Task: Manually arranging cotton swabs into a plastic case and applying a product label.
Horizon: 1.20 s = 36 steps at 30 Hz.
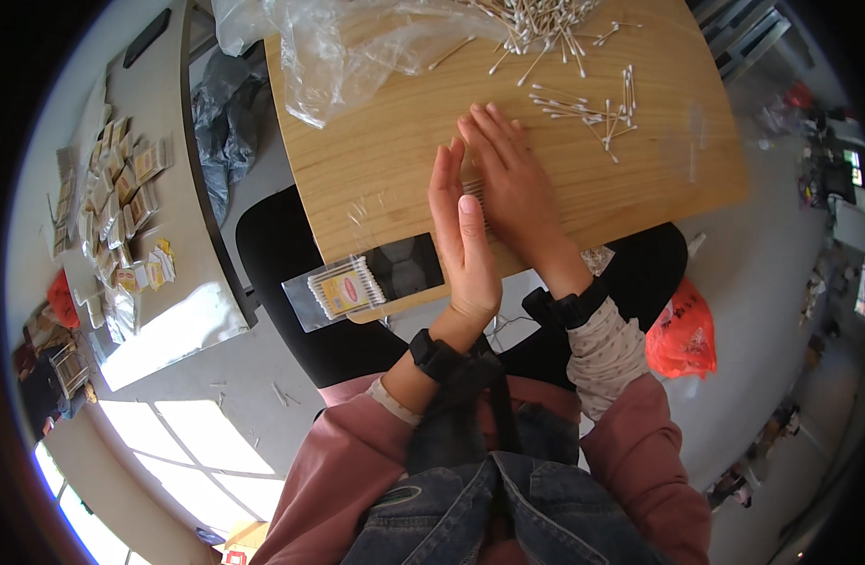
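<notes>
Wooden table (658, 188): while its near edge reaches over the person's knees, its far end carries loose clutter.
Side table (169, 311): stands at left, heaped with small packs (117, 188).
Clear bag (333, 71): crumpled across the far left corner, taking up room beside the swab pile (545, 21).
Red bag (682, 334): below the table, at right.
Hands: left hand (464, 235) and right hand (515, 193) face palm to palm, fingers straight — the grip nearly closed on a swab bundle (476, 186), mostly hidden between them.
Swab pack (346, 287): at the near edge, left of the left wrist.
Stray swabs (597, 115): just beyond the right hand — between it and the far edge.
</notes>
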### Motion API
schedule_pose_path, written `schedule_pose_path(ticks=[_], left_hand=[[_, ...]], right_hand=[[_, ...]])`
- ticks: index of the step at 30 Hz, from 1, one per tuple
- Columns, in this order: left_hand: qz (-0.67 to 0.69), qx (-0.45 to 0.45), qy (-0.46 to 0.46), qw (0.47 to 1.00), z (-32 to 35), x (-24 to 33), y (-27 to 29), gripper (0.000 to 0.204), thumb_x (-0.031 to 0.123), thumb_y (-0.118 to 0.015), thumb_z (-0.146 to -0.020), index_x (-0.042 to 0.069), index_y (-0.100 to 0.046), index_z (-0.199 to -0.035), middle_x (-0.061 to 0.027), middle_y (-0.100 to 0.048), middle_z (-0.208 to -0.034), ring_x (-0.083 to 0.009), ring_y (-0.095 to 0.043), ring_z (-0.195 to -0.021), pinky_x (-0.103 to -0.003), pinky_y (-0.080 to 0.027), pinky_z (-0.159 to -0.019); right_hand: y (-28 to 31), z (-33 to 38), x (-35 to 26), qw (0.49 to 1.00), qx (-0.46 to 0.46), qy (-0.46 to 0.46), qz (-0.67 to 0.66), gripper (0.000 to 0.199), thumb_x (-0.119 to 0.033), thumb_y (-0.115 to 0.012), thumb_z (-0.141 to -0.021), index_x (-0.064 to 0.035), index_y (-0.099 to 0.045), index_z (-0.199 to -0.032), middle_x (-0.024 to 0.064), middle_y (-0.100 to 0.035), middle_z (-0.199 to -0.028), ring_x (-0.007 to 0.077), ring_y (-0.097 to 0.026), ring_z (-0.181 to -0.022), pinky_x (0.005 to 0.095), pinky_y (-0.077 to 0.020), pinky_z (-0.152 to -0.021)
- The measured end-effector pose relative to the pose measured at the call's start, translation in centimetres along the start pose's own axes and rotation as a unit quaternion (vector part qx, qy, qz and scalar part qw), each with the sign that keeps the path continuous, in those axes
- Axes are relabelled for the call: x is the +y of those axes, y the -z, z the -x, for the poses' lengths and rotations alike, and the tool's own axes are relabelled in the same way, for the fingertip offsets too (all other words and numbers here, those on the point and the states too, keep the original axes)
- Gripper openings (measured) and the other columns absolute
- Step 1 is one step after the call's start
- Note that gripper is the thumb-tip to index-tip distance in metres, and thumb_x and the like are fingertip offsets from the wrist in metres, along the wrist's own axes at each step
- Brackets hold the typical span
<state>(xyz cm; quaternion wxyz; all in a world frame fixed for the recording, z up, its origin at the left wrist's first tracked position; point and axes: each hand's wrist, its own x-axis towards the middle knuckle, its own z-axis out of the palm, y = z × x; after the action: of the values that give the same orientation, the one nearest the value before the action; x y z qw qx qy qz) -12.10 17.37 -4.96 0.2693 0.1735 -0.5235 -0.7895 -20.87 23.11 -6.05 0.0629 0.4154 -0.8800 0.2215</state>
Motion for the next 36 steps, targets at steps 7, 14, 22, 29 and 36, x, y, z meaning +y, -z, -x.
schedule_pose_path(ticks=[7,14,22,29,36], left_hand=[[0.069,0.015,0.053,0.996,-0.9,3.3,1.3,0.058,0.035,-0.034,-0.112,0.0,-0.025,-0.158,-0.0205,-0.031,-0.162,-0.0261,-0.026,-0.153,-0.039,-0.017,-0.125],[-0.381,-0.099,-0.03,0.919,-0.7,11.1,14.3,0.039,0.004,-0.07,-0.092,-0.001,-0.061,-0.13,-0.0146,-0.06,-0.137,-0.0284,-0.055,-0.132,-0.038,-0.042,-0.11],[-0.627,-0.029,-0.116,0.77,0.7,8.8,18.1,0.015,0.014,-0.067,-0.094,0.001,-0.061,-0.1,-0.0124,-0.065,-0.104,-0.0316,-0.06,-0.094,-0.04,-0.047,-0.077],[-0.665,0.039,-0.086,0.741,-0.6,5.9,17.6,0.028,0.025,-0.059,-0.102,0.009,-0.056,-0.079,-0.0072,-0.057,-0.058,-0.0284,-0.058,-0.053,-0.039,-0.044,-0.056],[-0.647,0.074,-0.057,0.757,-0.4,5.1,17.5,0.033,0.029,-0.056,-0.104,0.01,-0.056,-0.076,-0.01,-0.055,-0.056,-0.0313,-0.056,-0.048,-0.042,-0.041,-0.044]], right_hand=[[-0.2,0.0,-0.2,0.998,0.0,0.009,0.067,0.053,-0.004,-0.05,-0.093,-0.0014,-0.047,-0.146,0.0161,-0.044,-0.155,0.0306,-0.034,-0.149,0.0464,-0.0293,-0.123],[-0.6,-0.1,-0.3,1.0,0.017,0.009,-0.009,0.055,0.003,-0.047,-0.092,-0.0007,-0.046,-0.146,0.0173,-0.045,-0.154,0.0324,-0.037,-0.147,0.0477,-0.032,-0.121],[-2.5,0.6,-7.2,1.0,-0.002,0.006,-0.015,0.056,0.004,-0.047,-0.091,0.0012,-0.046,-0.147,0.0197,-0.046,-0.153,0.0345,-0.038,-0.147,0.0497,-0.0323,-0.121],[-4.1,0.6,-9.8,1.0,0.001,0.004,-0.015,0.055,0.001,-0.046,-0.092,0.0032,-0.043,-0.148,0.0197,-0.045,-0.154,0.0337,-0.039,-0.147,0.0492,-0.0318,-0.121],[-4.2,0.2,-10.8,1.0,-0.006,0.001,-0.011,0.056,-0.002,-0.048,-0.093,0.0029,-0.043,-0.148,0.0197,-0.045,-0.154,0.0333,-0.039,-0.147,0.0484,-0.0324,-0.121]])
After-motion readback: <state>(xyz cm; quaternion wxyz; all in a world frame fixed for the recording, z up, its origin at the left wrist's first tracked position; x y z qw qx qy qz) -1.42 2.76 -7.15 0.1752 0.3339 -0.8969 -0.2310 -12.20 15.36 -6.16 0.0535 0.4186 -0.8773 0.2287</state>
